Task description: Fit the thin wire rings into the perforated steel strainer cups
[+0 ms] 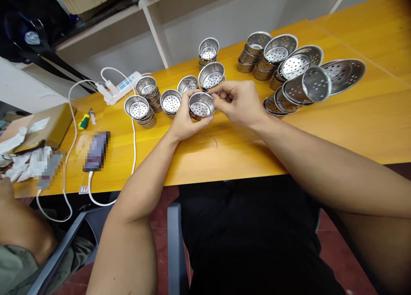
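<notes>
My left hand [186, 120] is wrapped round the side of a perforated metal cup [201, 105], its open top facing up. At the cup's right rim is my right hand [236, 100], with thumb and index finger pinched together; what they pinch, if anything, is too small to tell. Just behind the held cup stand other perforated cups, one of them [212, 75] close to my right fingertips. A thin curved wire [210, 137] lies on the yellow table [192, 166] in front of my left hand.
Stacked cups [141, 106] stand to the left and more stacks [279, 55] to the right. A power strip [123, 88], white cables, a phone [96, 151], a green-yellow tool [84, 121] and a cardboard box [51, 128] lie left. Another person's arm [22, 226] is at the left edge.
</notes>
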Demonstrator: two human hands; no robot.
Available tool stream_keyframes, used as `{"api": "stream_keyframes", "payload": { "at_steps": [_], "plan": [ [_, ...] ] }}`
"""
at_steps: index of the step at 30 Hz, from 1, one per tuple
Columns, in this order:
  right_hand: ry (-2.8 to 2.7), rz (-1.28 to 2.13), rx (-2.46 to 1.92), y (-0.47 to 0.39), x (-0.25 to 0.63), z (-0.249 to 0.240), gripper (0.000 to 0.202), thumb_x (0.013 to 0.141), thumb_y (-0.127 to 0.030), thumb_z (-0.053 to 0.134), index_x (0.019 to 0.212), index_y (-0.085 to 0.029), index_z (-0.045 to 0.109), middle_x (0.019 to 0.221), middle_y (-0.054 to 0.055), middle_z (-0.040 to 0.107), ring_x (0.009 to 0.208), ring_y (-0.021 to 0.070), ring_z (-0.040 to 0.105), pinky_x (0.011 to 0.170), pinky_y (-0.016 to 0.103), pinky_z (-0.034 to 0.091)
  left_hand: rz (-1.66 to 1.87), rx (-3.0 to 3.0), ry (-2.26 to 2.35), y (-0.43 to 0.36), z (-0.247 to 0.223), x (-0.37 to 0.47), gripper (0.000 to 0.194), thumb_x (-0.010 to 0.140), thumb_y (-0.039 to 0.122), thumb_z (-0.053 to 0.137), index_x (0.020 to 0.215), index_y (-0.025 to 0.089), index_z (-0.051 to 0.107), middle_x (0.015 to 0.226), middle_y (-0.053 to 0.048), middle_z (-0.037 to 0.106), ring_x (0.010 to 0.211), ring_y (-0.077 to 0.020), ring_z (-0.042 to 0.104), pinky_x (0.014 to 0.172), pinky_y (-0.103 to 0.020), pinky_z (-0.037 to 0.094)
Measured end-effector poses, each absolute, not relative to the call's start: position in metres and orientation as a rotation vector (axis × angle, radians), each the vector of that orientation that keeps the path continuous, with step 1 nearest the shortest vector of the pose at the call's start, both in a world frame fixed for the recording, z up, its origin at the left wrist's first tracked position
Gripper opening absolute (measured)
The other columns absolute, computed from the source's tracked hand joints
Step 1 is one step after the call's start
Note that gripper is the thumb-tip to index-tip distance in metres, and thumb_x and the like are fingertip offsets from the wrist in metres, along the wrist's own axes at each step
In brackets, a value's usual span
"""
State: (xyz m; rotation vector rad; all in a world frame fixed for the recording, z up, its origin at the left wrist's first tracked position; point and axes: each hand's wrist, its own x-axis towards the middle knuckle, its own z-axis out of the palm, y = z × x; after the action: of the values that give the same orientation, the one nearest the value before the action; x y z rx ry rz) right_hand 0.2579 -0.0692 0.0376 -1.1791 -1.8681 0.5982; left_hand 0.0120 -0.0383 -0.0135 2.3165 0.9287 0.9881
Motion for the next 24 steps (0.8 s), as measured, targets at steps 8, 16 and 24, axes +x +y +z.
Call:
{"api": "stream_keyframes", "payload": {
  "at_steps": [8,16,24],
  "plan": [
    [-1.830,0.596,-1.200,-0.076,0.254,0.040,0.028,0.113,-0.053,0.069,0.122,-0.032,0.086,0.091,0.006,0.072,0.090,0.0305,0.069,0.084,0.046,0.058,0.998,2.233,0.984,-0.042,-0.009,0.017,0.116,0.090,0.100,0.085,0.173,0.036,0.035,0.169,-0.016,0.066,0.157,-0.0375,0.074,0.135,-0.063,0.063],
    [-1.644,0.677,-0.787,-0.066,0.243,0.025,0.029,0.108,-0.056,0.087,0.108,-0.027,0.086,0.078,0.003,0.068,0.072,0.0220,0.059,0.066,0.039,0.049,1.160,2.273,0.810,-0.023,-0.029,0.017,0.108,0.090,0.093,0.093,0.165,0.031,0.045,0.153,-0.011,0.073,0.143,-0.0345,0.080,0.132,-0.061,0.064],
    [-1.805,1.010,-0.529,-0.069,0.270,0.043,0.050,0.093,-0.071,0.107,0.119,-0.030,0.095,0.092,0.004,0.083,0.065,0.0169,0.054,0.057,0.037,0.042,1.224,2.307,0.505,-0.012,-0.031,0.007,0.106,0.097,0.096,0.083,0.174,0.038,0.038,0.159,-0.010,0.068,0.143,-0.0315,0.081,0.123,-0.055,0.071]
  ]
}}
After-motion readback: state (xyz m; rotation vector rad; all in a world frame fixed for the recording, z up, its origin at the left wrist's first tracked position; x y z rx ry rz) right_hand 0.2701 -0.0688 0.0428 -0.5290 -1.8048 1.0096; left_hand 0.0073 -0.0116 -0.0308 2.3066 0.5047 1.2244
